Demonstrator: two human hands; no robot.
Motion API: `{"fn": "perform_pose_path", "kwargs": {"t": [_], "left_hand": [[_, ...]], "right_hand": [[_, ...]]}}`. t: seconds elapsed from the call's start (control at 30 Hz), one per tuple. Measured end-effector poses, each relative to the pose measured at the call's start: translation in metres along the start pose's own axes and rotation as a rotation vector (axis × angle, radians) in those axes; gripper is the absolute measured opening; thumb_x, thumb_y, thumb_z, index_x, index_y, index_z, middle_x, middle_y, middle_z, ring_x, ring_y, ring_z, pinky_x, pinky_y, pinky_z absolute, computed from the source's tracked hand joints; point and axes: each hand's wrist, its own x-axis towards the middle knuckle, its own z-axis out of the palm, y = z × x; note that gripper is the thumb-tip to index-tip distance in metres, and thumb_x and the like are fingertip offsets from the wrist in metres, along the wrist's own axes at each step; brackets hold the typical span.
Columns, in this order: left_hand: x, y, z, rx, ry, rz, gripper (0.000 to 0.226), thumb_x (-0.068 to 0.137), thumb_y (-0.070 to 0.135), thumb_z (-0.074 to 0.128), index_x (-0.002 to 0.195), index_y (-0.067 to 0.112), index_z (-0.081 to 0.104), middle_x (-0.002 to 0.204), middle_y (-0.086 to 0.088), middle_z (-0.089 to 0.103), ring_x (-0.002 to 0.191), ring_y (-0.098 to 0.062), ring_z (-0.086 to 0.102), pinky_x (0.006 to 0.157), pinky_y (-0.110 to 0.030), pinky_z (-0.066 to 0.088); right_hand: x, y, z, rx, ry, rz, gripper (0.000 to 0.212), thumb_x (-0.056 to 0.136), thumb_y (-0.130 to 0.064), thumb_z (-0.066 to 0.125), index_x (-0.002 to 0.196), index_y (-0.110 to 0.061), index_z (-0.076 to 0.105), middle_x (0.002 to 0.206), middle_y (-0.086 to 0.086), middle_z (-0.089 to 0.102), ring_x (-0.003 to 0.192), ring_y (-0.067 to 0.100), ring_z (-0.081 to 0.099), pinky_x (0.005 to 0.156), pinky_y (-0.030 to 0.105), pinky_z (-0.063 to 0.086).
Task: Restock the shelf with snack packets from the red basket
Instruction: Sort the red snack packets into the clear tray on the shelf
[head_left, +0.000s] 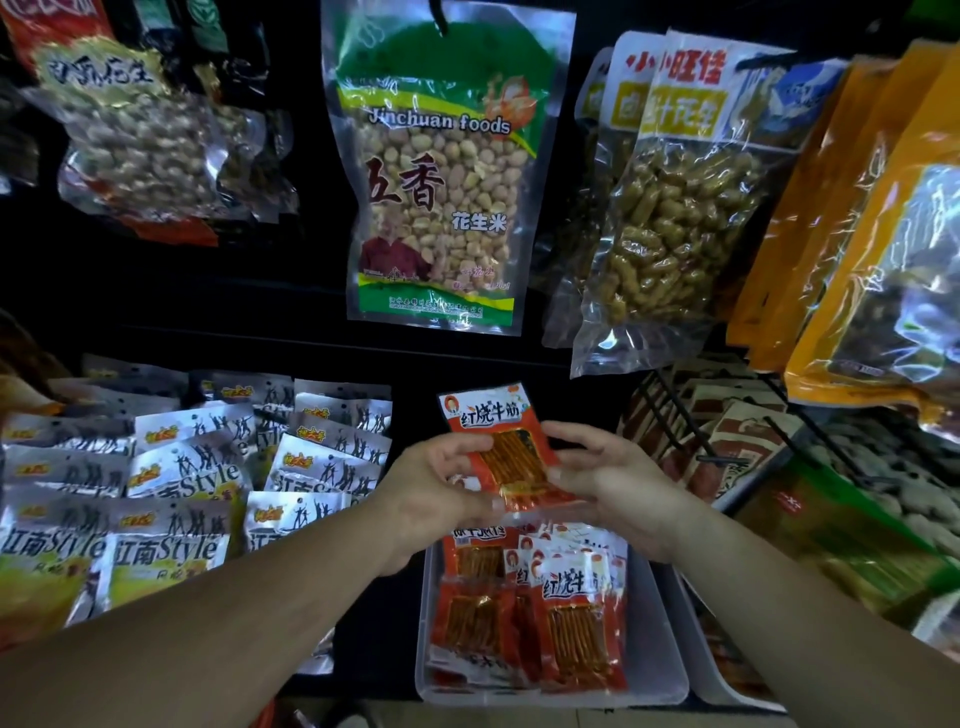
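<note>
A small red snack packet (500, 441) with brown sticks showing through its window is held upright above a clear plastic bin (660, 670). My left hand (441, 488) grips its left edge and my right hand (613, 488) grips its right edge, fingers curled round the packet. Inside the bin lie several matching red packets (571, 623). No red basket shows in this view.
Silver "Style" packets (171, 499) fill the shelf to the left. Peanut bags hang above: a green-topped one (441, 171), a clear one (670, 218), and orange bags (872, 249) at right. A black wire rack (727, 441) with reddish packets stands right of the bin.
</note>
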Motion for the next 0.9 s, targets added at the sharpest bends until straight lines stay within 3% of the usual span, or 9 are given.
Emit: {"fn": "perform_pose_path", "kwargs": {"t": [0.1, 0.17, 0.27, 0.4, 0.5, 0.63, 0.7, 0.8, 0.9], "left_hand": [[-0.003, -0.004, 0.000, 0.150, -0.077, -0.021, 0.073, 0.072, 0.002, 0.092, 0.131, 0.035, 0.064, 0.117, 0.011, 0.061, 0.099, -0.004, 0.071, 0.080, -0.022, 0.061], [-0.004, -0.004, 0.001, 0.313, -0.019, 0.012, 0.072, 0.076, 0.011, 0.092, 0.137, 0.033, 0.060, 0.114, 0.019, 0.054, 0.095, 0.004, 0.067, 0.073, -0.010, 0.052], [-0.002, -0.003, 0.009, 0.541, 0.160, 0.212, 0.059, 0.085, 0.029, 0.084, 0.139, 0.030, 0.060, 0.126, 0.010, 0.053, 0.113, -0.007, 0.057, 0.084, -0.012, 0.044], [-0.002, 0.004, 0.026, 0.314, 0.071, 0.176, 0.063, 0.094, 0.038, 0.073, 0.149, 0.049, 0.044, 0.126, 0.015, 0.059, 0.111, -0.003, 0.064, 0.089, -0.015, 0.056], [-0.002, 0.001, 0.023, 0.353, 0.057, 0.179, 0.068, 0.099, 0.017, 0.068, 0.150, 0.054, 0.040, 0.132, 0.008, 0.056, 0.105, -0.004, 0.064, 0.076, -0.010, 0.055], [-0.004, 0.000, 0.014, 0.230, 0.027, 0.122, 0.067, 0.096, -0.008, 0.061, 0.137, 0.045, 0.058, 0.124, 0.007, 0.066, 0.089, 0.001, 0.072, 0.063, -0.015, 0.055], [-0.004, 0.001, 0.012, 0.174, 0.006, 0.098, 0.070, 0.094, -0.011, 0.062, 0.138, 0.043, 0.059, 0.115, 0.016, 0.066, 0.084, 0.008, 0.071, 0.062, -0.014, 0.056], [-0.002, -0.002, 0.009, 0.206, -0.027, 0.094, 0.083, 0.090, -0.011, 0.067, 0.147, 0.046, 0.047, 0.113, 0.033, 0.052, 0.072, 0.028, 0.059, 0.056, -0.003, 0.049], [-0.001, -0.004, 0.008, 0.247, -0.026, 0.104, 0.093, 0.087, -0.006, 0.075, 0.153, 0.047, 0.038, 0.120, 0.029, 0.052, 0.084, 0.024, 0.062, 0.064, -0.003, 0.050]], "right_hand": [[0.004, 0.005, 0.000, -0.001, 0.097, -0.017, 0.054, 0.092, 0.013, 0.067, 0.130, -0.025, 0.069, 0.118, 0.009, 0.077, 0.110, 0.030, 0.074, 0.096, 0.056, 0.060], [0.005, 0.010, 0.002, -0.067, 0.171, -0.024, 0.057, 0.088, 0.018, 0.066, 0.123, -0.026, 0.073, 0.115, 0.013, 0.076, 0.106, 0.032, 0.074, 0.091, 0.051, 0.062], [0.007, 0.012, 0.010, -0.090, 0.216, -0.079, 0.060, 0.086, 0.019, 0.067, 0.119, -0.030, 0.075, 0.109, 0.017, 0.075, 0.090, 0.027, 0.074, 0.065, 0.029, 0.059], [0.005, 0.006, 0.025, -0.101, 0.028, -0.093, 0.066, 0.088, 0.017, 0.063, 0.131, -0.033, 0.068, 0.105, 0.008, 0.079, 0.091, 0.023, 0.077, 0.071, 0.031, 0.061], [0.001, 0.001, 0.027, -0.043, -0.104, -0.046, 0.060, 0.094, 0.011, 0.054, 0.135, -0.033, 0.061, 0.114, 0.012, 0.078, 0.101, 0.034, 0.076, 0.083, 0.045, 0.063], [0.004, 0.002, 0.021, -0.200, 0.257, -0.079, 0.033, 0.097, -0.004, 0.066, 0.114, -0.033, 0.068, 0.113, 0.003, 0.070, 0.097, 0.022, 0.070, 0.078, 0.041, 0.060], [0.006, 0.006, 0.014, -0.218, 0.243, -0.048, 0.034, 0.095, -0.016, 0.076, 0.117, -0.040, 0.068, 0.123, -0.004, 0.063, 0.109, 0.019, 0.065, 0.086, 0.038, 0.056], [0.006, 0.007, 0.006, -0.092, 0.160, -0.026, 0.038, 0.094, -0.004, 0.075, 0.120, -0.031, 0.070, 0.119, 0.009, 0.075, 0.107, 0.034, 0.072, 0.087, 0.056, 0.062], [0.009, 0.007, 0.006, -0.095, 0.195, -0.073, 0.038, 0.093, 0.004, 0.073, 0.116, -0.026, 0.071, 0.106, 0.010, 0.078, 0.100, 0.040, 0.074, 0.080, 0.053, 0.064]]}}
